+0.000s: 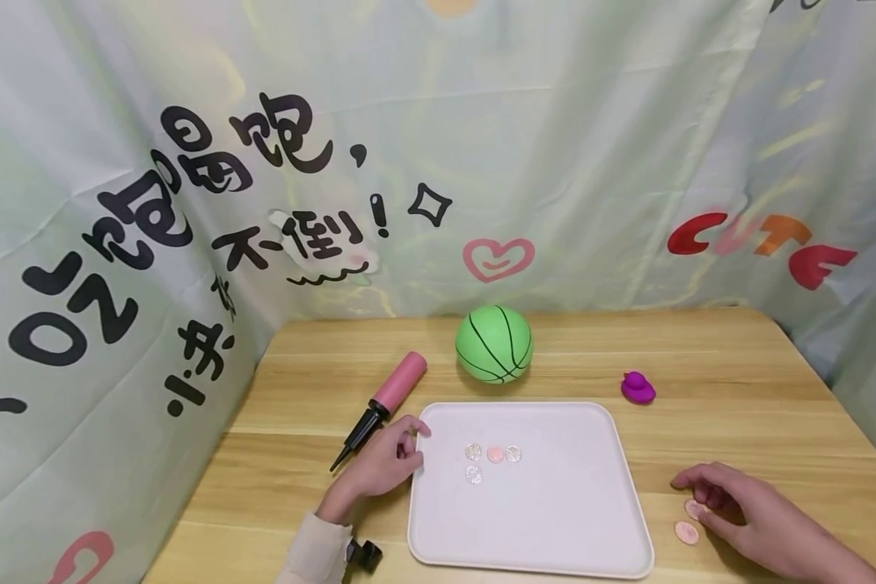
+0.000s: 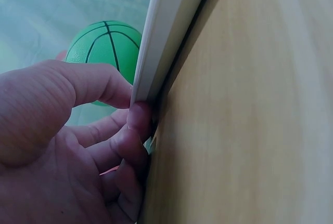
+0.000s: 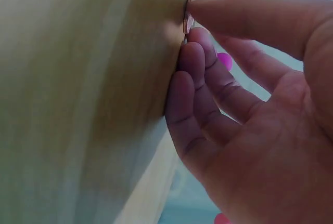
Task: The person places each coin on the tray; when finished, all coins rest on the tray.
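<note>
In the head view, a white tray [image 1: 533, 535] bears several small coin-like discs, one of them a pink disc [image 1: 495, 455]. My left hand [image 1: 388, 461] pinches the tray's left rim, thumb above and fingers curled below in the left wrist view. To the right of the tray, my right hand [image 1: 755, 515] is down at the wood with its fingers bent around a pinkish coin [image 1: 694, 509]. Its thumb tip meets the coin [image 3: 191, 12] in the right wrist view. A second pink coin [image 1: 686, 533] lies flat just nearer the front.
A pink and black hand pump [image 1: 390, 393] lies left of the tray. Behind the tray sit a green ball [image 1: 494, 345] and, farther right, a purple rubber duck [image 1: 637, 388]. A printed curtain [image 1: 577, 162] encloses the back and sides of the wooden table [image 1: 737, 357].
</note>
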### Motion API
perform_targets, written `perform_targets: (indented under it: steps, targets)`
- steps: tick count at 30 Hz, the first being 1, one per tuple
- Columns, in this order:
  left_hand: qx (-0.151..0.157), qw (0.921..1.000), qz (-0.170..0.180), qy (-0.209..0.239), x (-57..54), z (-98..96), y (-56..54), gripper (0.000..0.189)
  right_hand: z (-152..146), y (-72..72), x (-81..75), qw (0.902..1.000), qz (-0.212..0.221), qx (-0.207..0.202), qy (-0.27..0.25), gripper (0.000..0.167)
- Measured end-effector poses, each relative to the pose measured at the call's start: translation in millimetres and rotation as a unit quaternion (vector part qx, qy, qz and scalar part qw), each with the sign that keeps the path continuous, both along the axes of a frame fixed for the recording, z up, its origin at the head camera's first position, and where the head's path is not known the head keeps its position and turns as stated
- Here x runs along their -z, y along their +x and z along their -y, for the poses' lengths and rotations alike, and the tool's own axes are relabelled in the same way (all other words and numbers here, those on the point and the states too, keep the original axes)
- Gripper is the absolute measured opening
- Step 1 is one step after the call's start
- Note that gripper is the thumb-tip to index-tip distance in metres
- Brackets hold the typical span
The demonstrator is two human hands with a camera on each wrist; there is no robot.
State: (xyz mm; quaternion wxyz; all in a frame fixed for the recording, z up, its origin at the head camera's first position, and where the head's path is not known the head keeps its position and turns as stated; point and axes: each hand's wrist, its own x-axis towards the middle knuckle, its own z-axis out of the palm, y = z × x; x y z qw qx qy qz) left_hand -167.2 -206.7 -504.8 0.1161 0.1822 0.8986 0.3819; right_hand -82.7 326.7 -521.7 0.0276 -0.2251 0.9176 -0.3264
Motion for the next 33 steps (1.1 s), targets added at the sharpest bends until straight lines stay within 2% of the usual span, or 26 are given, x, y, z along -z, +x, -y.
perform_targets:
  steps: [10,14,19,26,31,33]
  targets:
    - [0.001,1.0,0.001,0.004,-2.0,-1.2,0.2,0.034,8.4,-3.3,-7.9,0.9992,0.0,0.004,0.039,0.026]
    - [0.002,1.0,0.0,0.003,-0.7,-1.1,-0.1,0.035,14.2,-4.7,-12.6,0.9972,0.047,0.011,0.058,0.027]
    - [0.0,1.0,0.002,0.005,0.2,-1.0,1.0,0.035,22.1,-4.5,-14.8,0.9923,0.069,0.033,0.097,0.031]
    - [-0.002,1.0,0.005,0.005,0.0,-0.5,3.2,0.034,26.9,-3.5,-12.8,0.9947,0.032,0.045,0.087,0.031]
    - [-0.004,1.0,0.003,0.004,-0.1,-0.7,2.1,0.034,25.1,-0.8,-7.3,0.9954,-0.043,0.074,0.043,0.039]
    - [-0.004,1.0,0.001,0.004,-0.3,-0.8,1.6,0.034,23.9,-1.5,-8.6,0.9944,-0.053,0.088,0.026,0.038]
